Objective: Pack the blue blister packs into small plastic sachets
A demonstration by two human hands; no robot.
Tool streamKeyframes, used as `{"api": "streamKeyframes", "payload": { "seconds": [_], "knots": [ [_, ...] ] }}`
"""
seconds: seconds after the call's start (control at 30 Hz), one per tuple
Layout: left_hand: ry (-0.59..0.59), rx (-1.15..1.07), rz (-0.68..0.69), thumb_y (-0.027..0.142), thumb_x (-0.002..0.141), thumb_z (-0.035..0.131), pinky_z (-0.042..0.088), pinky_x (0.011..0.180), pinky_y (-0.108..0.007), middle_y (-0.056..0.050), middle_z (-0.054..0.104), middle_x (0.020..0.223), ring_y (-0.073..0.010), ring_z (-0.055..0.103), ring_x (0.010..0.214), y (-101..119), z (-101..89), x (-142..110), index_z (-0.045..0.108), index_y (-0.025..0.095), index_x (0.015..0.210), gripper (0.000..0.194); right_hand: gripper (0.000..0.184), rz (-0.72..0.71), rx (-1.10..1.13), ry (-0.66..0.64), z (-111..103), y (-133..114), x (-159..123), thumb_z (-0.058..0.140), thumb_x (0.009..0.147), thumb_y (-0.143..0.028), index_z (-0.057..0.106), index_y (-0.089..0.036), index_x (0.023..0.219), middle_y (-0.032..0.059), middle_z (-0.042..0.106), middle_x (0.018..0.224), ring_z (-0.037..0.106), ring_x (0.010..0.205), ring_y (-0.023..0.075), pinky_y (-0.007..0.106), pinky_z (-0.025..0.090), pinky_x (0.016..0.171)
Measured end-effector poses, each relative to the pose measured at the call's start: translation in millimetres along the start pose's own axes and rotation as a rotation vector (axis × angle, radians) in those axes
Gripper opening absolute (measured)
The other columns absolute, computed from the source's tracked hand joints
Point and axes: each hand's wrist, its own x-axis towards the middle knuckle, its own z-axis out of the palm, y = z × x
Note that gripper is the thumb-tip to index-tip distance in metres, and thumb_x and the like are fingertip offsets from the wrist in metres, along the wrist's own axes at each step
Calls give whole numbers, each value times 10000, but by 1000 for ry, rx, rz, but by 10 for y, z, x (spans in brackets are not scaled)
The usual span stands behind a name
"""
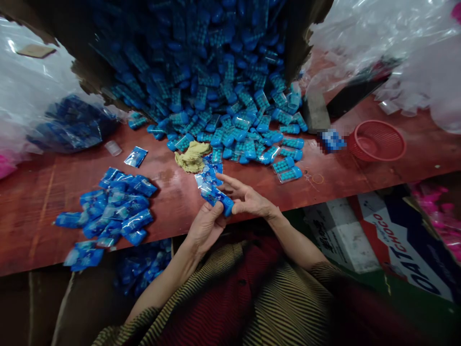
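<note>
Left hand [206,229]: thumb and fingers clamped on one blue-capped bottle [220,197], glossy printed film about its body, held tilted just above the table's near edge. Right hand [251,199]: fingers spread apart, thumb at the cap; whether it grips cannot be told. Below table level: printed carton [399,245], lettered OAT CHOCO, at right; blue packs [144,264], dim, at left.

Table [169,185]: reddish, smooth, scuffed. On it, left: loose pile of wrapped bottles [115,204], shiny, crinkled, rounded. Just beyond the hands: flat printed sleeves [209,174], slick film, partly covered by a crumpled yellow cloth [192,156], which lies between grip and heap. Left of these: single flat packet [136,156]; small clear cup [113,148].

Right: round red plastic basket [377,153], slatted sides; grey block [317,113], blunt-edged. Farther: heap of clear bottles [245,122], blue caps, turquoise beads, spilling from a ragged brown cardboard box [66,26]. Both flanks: wrinkled clear plastic sheeting [360,29].
</note>
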Motion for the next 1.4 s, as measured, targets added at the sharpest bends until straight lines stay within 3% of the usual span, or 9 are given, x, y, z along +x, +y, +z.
{"api": "streamKeyframes", "payload": {
  "seconds": [0.17,0.37,0.63,0.77,0.9,1.07,1.2,1.4],
  "knots": [
    [24,-8,41,320,612,798,489,848,-254,-20,725,891,-139,660,837,-19,38,0,676,173,873,324,829,-5,-36,56,31,-16,-27,760,679,-298,358,-255,1403,53,533,1289,500,1180,172,273,403,981],
    [-5,-14,-24,261,645,781,493,841,-264,-60,730,866,-171,670,858,29,-17,2,683,139,913,310,833,49,5,23,-21,70,-2,765,661,-262,367,-294,1393,36,544,1296,587,967,110,205,480,826],
    [-7,-62,46,268,668,764,470,929,-314,-34,728,901,-187,657,949,-27,48,-3,680,176,910,272,728,-70,-125,137,4,112,-28,707,725,-410,406,-271,1374,43,574,1251,536,1136,173,298,424,974],
    [6,-83,24,252,717,724,450,967,-345,-47,726,956,-204,636,1023,-50,38,23,665,184,989,286,675,-86,-109,152,-46,176,-18,664,760,-456,435,-247,1359,43,618,1172,553,1107,170,317,406,997],
    [46,-84,88,239,705,736,428,995,-335,-38,720,998,-202,617,1067,-90,36,21,651,200,1042,350,663,-118,-208,201,-17,173,9,633,787,-462,421,-239,1374,48,619,1163,540,1119,168,320,366,1034],
    [17,-81,39,243,708,729,431,995,-374,-49,726,966,-226,615,1073,-82,31,32,667,191,1002,304,707,-43,-118,167,-28,146,-9,706,706,-480,478,-239,1330,39,628,1160,567,1082,191,348,409,999],
    [3,-66,5,218,724,710,446,978,-374,-54,729,935,-228,627,1050,-65,-9,58,669,177,989,271,668,16,-31,152,-48,176,-25,698,729,-440,480,-233,1325,46,622,1196,571,1098,189,355,418,998],
    [62,-2,41,316,723,716,493,912,-340,-68,726,903,-215,655,970,-48,-37,53,673,146,942,281,639,-20,-205,210,10,203,-31,679,750,-282,446,-285,1345,48,566,1279,530,1164,180,355,436,990]
  ]
}}
